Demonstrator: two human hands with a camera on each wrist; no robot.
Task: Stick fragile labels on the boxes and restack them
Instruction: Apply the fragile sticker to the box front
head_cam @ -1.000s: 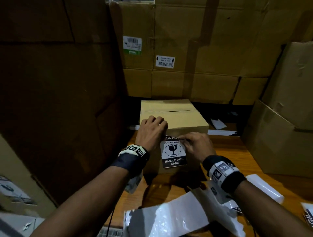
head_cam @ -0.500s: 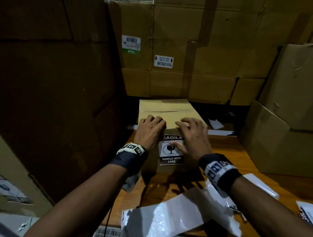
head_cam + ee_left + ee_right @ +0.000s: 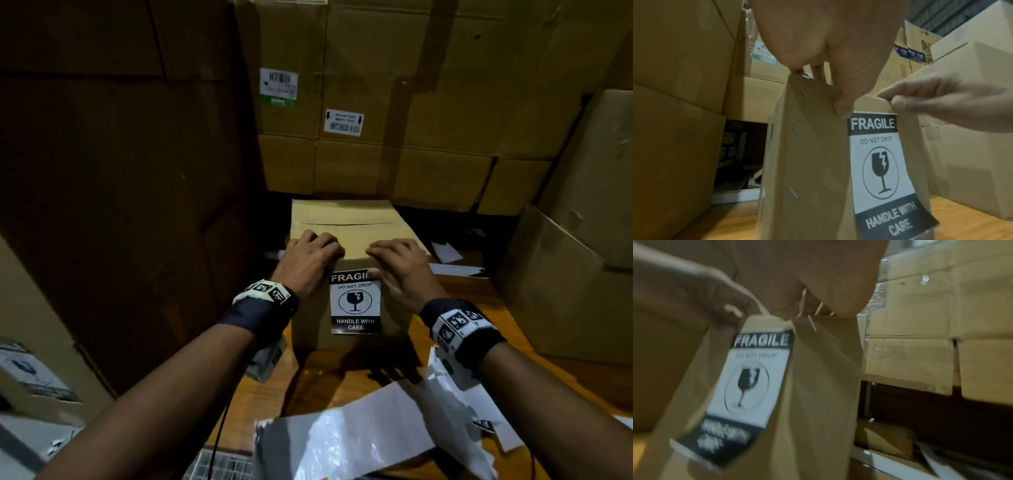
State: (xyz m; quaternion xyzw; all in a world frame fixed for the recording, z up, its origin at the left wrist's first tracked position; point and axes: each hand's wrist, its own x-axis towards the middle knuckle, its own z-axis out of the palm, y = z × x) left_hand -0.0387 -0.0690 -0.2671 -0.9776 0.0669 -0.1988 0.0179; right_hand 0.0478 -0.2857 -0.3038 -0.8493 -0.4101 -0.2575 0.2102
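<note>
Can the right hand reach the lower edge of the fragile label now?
Probably yes. The right hand rests at the box top edge, just above the label, whose lower part is uncovered.

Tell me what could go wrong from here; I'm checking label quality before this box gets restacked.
The fragile label looks lifted at its bottom corner, so it may peel if nobody presses it down. Both hands, left hand and right hand, rest on the small box near its top edge; lifting now could catch that loose corner. Backing sheets lying on the table could stick or slip underfoot of the box.
</note>
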